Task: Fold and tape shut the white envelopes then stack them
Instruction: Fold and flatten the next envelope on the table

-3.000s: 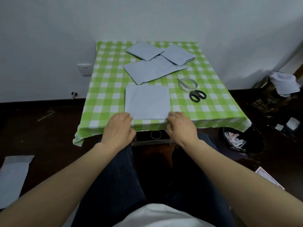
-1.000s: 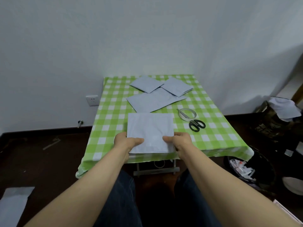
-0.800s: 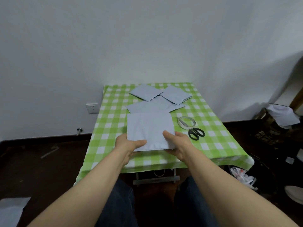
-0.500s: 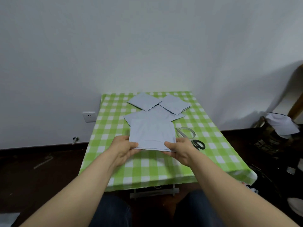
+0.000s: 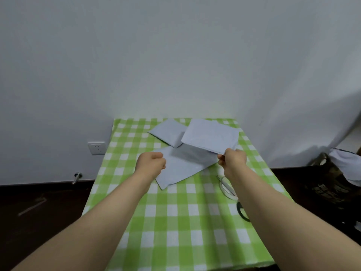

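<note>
Right hand point(image 5: 232, 160): thumb and fingers pinched on near corner of folded envelope point(image 5: 210, 136), squarish, thin white paper, layered edges, held tilted above far right of cloth point(image 5: 175, 222), glossy green-and-white check. Left hand point(image 5: 151, 163): fingers curled into a fist, gripping nothing, over left end of flat envelope point(image 5: 185, 167), long and smooth, lying on cloth. Second folded square point(image 5: 168, 133) at far edge. Tape ring point(image 5: 226, 192) and black scissors point(image 5: 241, 212) beside right forearm, partly hidden.

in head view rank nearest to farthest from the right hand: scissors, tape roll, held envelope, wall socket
1. held envelope, pinched in the right hand
2. tape roll, under its forearm
3. scissors, nearer the camera
4. wall socket, far left
</note>
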`<control>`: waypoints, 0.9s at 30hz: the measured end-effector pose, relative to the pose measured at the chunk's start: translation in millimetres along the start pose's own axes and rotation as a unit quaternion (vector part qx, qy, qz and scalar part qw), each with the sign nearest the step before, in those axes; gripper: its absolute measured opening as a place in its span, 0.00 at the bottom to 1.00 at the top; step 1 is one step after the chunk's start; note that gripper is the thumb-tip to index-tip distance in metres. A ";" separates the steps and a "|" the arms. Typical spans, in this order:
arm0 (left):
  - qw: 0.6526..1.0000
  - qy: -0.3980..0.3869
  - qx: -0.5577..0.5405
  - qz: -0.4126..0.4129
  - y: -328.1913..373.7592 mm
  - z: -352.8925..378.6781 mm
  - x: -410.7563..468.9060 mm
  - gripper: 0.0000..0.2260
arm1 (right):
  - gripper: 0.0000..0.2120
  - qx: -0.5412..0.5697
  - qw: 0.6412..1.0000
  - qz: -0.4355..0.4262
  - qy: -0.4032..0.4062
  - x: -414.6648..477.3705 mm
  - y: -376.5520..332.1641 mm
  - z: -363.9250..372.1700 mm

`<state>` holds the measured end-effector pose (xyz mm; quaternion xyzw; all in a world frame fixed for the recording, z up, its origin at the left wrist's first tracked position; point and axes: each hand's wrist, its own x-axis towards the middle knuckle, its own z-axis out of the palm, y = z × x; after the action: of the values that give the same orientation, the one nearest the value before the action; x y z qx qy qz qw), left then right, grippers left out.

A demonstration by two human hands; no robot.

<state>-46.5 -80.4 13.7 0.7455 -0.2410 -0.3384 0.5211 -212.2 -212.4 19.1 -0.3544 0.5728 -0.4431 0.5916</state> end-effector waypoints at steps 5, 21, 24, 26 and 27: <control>0.999 0.018 0.042 0.006 -11.4 7.8 28.7 0.19 | 0.11 0.073 0.995 0.009 -0.069 20.9 -13.5 35.1; 0.987 0.071 0.147 0.008 -44.9 7.4 29.0 0.25 | 0.08 -0.635 0.517 -0.540 -0.195 22.4 78.3 40.1; 0.918 0.042 0.385 0.081 -44.4 3.9 12.1 0.33 | 0.04 -0.588 0.528 -0.586 -0.180 11.6 80.8 44.1; 0.829 0.044 0.532 0.165 -48.1 1.1 3.5 0.32 | 0.06 -0.538 0.535 -0.626 -0.178 -1.7 84.4 47.1; 0.803 0.053 0.561 0.193 -48.9 -1.3 0.6 0.28 | 0.04 -0.519 0.534 -0.642 -0.180 -9.0 87.1 48.7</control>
<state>-44.8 -63.4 -32.1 0.8624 -0.5001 0.0031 0.0789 -153.1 -177.3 -53.8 -0.9443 0.2018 -0.2553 -0.0490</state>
